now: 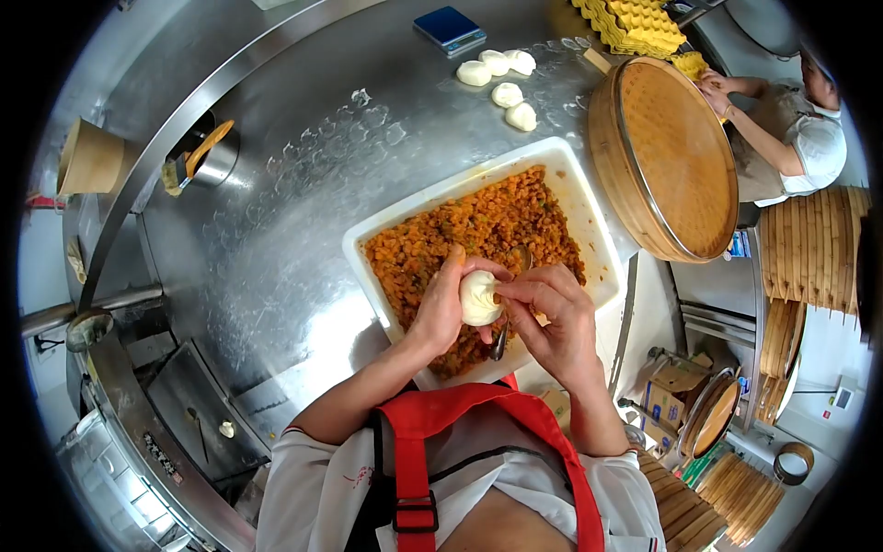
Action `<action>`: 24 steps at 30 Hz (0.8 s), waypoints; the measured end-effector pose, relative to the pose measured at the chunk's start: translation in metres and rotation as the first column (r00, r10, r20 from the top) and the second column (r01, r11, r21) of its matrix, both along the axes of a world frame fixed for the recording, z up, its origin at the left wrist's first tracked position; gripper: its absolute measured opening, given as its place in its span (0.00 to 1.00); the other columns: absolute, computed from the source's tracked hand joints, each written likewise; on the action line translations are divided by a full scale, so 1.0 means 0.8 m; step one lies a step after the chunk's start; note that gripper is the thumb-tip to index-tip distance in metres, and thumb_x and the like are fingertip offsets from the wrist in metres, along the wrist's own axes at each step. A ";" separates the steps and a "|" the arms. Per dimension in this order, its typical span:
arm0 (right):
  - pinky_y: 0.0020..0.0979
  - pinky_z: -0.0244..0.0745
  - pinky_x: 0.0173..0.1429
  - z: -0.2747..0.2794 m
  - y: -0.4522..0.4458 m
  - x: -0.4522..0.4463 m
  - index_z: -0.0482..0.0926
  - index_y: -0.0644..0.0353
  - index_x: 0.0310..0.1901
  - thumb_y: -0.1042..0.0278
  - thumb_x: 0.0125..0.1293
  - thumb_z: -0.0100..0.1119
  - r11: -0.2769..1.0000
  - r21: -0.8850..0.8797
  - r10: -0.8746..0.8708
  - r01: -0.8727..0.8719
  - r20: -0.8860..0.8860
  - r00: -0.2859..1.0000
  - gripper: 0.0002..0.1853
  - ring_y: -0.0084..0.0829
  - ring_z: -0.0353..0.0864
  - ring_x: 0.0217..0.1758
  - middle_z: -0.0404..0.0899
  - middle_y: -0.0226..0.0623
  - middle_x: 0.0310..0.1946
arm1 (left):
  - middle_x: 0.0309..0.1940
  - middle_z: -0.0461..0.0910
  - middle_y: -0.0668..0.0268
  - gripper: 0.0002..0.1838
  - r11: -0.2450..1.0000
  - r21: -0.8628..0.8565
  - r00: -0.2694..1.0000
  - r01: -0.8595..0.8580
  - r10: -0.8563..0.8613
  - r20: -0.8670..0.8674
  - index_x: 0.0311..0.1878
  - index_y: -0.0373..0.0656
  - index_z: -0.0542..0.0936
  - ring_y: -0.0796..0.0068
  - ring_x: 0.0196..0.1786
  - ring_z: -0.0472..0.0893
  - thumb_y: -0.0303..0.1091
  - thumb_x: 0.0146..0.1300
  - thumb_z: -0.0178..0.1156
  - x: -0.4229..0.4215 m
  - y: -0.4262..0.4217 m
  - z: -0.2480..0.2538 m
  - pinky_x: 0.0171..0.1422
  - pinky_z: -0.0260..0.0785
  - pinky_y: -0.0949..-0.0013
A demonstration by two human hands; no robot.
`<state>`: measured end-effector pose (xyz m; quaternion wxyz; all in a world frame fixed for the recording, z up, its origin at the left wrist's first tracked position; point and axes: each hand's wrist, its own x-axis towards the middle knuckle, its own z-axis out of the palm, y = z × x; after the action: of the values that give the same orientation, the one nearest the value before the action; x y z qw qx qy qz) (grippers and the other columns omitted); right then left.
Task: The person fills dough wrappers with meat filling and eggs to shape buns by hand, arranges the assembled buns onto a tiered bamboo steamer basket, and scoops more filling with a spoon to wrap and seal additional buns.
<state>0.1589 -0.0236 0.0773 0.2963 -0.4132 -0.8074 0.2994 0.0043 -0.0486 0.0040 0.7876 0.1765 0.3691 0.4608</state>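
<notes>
A pleated white dough bun (479, 298) sits in my left hand (442, 304), whose fingers curl round it from the left and behind. With thumb and fingertips my right hand (557, 320) pinches the gathered dough at the bun's right side. Both hands are over a white tub (598, 212) of orange chopped filling (441, 235). A metal spoon (499, 342) lies in the filling, partly hidden behind my right hand. Several round white dough pieces (507, 95) rest on the steel table (276, 221) beyond the tub.
A large bamboo steamer (676, 156) stands right of the tub, with a co-worker (782, 138) behind it. Farther back are a blue scale (449, 29) and yellow egg trays (635, 26). At left is a metal pot (217, 158) holding a brush. Stacked steamers (809, 248) stand at right.
</notes>
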 end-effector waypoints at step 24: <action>0.43 0.67 0.50 0.028 -0.156 0.129 0.71 0.59 0.52 0.66 0.50 0.66 0.944 0.103 -0.310 0.315 -0.055 0.949 0.26 0.47 0.74 0.45 0.75 0.44 0.40 | 0.67 0.61 0.51 0.35 0.912 0.311 0.960 0.267 -0.279 -0.006 0.71 0.46 0.56 0.55 0.68 0.63 0.61 0.71 0.30 0.139 -0.065 0.046 0.72 0.54 0.55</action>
<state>0.2624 -0.1488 0.0993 0.3777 -0.5131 -0.7411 0.2115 0.1153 -0.1010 0.0408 0.8139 0.3380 0.2490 0.4017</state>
